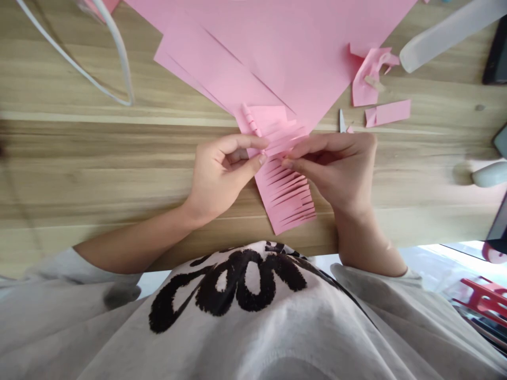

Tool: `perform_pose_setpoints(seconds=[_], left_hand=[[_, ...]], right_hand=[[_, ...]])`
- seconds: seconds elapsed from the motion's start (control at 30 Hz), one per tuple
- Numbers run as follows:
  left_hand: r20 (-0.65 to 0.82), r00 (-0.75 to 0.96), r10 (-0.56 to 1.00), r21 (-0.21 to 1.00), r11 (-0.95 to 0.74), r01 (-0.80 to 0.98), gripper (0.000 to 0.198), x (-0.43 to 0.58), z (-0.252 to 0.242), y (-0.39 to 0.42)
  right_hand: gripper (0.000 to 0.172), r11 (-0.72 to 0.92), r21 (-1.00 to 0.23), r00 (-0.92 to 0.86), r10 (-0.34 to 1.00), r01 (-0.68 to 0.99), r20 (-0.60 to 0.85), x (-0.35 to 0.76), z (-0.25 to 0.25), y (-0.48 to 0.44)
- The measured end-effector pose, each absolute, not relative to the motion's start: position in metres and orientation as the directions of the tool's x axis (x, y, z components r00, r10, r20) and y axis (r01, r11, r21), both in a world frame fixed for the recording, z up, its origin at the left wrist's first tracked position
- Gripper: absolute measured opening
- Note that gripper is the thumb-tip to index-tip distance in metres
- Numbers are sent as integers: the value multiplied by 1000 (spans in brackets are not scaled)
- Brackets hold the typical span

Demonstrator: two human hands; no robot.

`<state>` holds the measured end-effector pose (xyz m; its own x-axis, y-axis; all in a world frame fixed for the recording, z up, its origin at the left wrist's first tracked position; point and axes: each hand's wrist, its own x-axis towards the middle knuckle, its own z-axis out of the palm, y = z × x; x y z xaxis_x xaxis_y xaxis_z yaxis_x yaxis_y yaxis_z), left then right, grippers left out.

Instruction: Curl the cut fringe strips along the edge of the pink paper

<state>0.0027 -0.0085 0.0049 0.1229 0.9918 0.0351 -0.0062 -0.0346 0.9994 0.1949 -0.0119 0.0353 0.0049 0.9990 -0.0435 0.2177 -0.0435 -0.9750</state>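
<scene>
Pale wood-grain desk point(87, 174) filled most of the view, its grain running across the frame, with a pale grey T-shirt with black lettering point(229, 285) showing at the bottom edge, below both hands.

The left hand point(222, 174) and the right hand point(336, 171) were held close together over the desk, fingertips almost meeting. Each grip was pressed together, pinching a fringed strip of pink paper point(285, 195) from either side. The strip ran tilted through the gap between the two grips. Its lower part, cut into many narrow parallel slits, hung toward the shirt below the grips. Its upper end, with a small rolled edge point(251, 120), lay just above the left grip, overlapping a large slit sheet of pink paper point(285, 47). Whether strip and sheet were joined could not be told.

That sheet spread across the desk above the grips. To the upper right of the right grip lay torn pink paper scraps point(370, 76) and a small cut rectangle of pink paper point(388, 112). A silver scissor tip point(341, 121) poked out just above the right grip. Farther up and left, a thin white plastic loop point(87, 63) rested on the desk.
</scene>
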Motion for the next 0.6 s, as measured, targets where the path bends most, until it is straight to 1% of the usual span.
perform_pose_setpoints(seconds=[0.13, 0.3, 0.43, 0.6], left_hand=[[10, 111, 994, 1000, -10, 8, 13, 4, 5, -9], [-35, 99, 994, 999, 32, 28, 11, 6, 9, -9], [-16, 98, 995, 1000, 17, -9, 11, 6, 10, -9], [29, 101, 995, 999, -24, -49, 16, 5, 9, -8]], right_hand=[[15, -39, -968, -19, 999, 246, -45, 196, 35, -12], [10, -31, -968, -116, 991, 249, -62, 199, 34, -11], [10, -56, -977, -181, 979, 207, -95, 201, 35, -9], [15, -80, -986, -253, 960, 148, -116, 202, 36, -8]])
